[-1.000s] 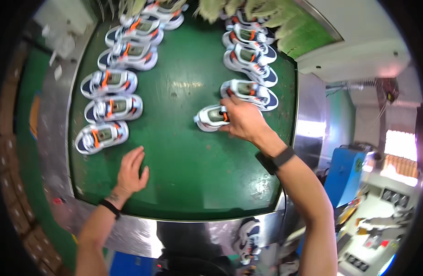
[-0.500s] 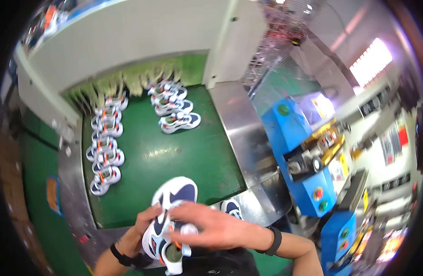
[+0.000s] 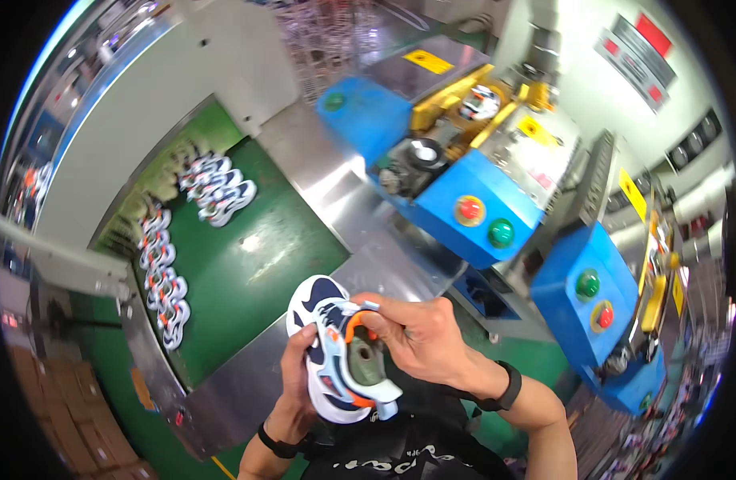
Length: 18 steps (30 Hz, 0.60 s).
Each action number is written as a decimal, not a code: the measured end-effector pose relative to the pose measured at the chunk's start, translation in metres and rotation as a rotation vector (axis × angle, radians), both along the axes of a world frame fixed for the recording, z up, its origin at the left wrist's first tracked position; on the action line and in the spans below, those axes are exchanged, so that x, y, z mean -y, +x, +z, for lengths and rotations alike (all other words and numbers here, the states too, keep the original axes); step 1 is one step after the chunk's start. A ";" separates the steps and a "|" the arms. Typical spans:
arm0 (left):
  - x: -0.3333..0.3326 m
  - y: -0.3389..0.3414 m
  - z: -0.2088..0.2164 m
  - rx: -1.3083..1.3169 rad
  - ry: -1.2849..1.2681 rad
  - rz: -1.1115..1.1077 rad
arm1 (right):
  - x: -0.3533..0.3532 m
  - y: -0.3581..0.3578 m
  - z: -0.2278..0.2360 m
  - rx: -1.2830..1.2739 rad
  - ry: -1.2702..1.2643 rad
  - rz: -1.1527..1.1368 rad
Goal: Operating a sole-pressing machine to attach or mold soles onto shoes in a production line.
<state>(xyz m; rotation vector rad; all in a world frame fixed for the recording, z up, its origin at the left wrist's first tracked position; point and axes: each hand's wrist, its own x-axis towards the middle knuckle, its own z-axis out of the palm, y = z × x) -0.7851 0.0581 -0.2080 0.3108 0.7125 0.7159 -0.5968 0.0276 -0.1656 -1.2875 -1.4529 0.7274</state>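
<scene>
A white sneaker (image 3: 324, 400) with navy, light blue and orange parts is held in front of my body, toe pointing away. My left hand (image 3: 298, 364) grips it along the left side of the sole, thumb on the upper. At the shoe's opening, my right hand (image 3: 416, 332) is closed on the tongue and collar edge, fingers pinched by the orange lining. Inside the opening the olive-green insole (image 3: 363, 354) shows a round dark spot. The right fingertips are partly hidden by the shoe.
Two rows of similar sneakers (image 3: 166, 296) lie on the green conveyor belt (image 3: 264, 264) at left, leading to a fringed curtain (image 3: 128, 220). A metal ledge (image 3: 304, 152) borders it. Right stand blue machines (image 3: 480, 212) with red and green buttons; another sneaker (image 3: 480, 102) sits in one. Cardboard boxes (image 3: 72, 400) are stacked lower left.
The view has turned right, toward the blue machines. My right hand has moved from over the shoe's laces to its tongue and collar. The left hand keeps its hold.
</scene>
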 end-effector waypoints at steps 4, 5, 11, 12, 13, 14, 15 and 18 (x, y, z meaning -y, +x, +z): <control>-0.006 0.044 -0.006 -0.155 -0.081 -0.072 | 0.012 0.040 0.008 -0.085 -0.151 -0.035; -0.011 0.046 -0.009 -0.167 -0.084 -0.116 | 0.017 0.044 0.007 -0.099 -0.155 -0.078; -0.045 0.076 -0.017 -0.147 -0.077 -0.233 | 0.058 0.050 -0.023 -0.797 -0.387 -0.172; -0.044 0.084 -0.011 -0.199 0.042 -0.210 | 0.076 0.051 -0.029 -0.843 -0.441 -0.059; -0.044 0.087 -0.010 -0.146 0.072 -0.273 | 0.080 0.048 -0.020 -0.909 -0.431 0.012; -0.043 0.090 -0.009 -0.093 0.104 -0.333 | 0.081 0.047 -0.011 -0.974 -0.418 0.086; -0.047 0.104 0.005 -0.011 0.079 -0.427 | 0.074 0.051 -0.012 -0.990 -0.482 0.163; -0.030 0.119 0.013 -0.060 0.241 -0.502 | 0.061 0.072 0.008 -0.573 -0.744 0.141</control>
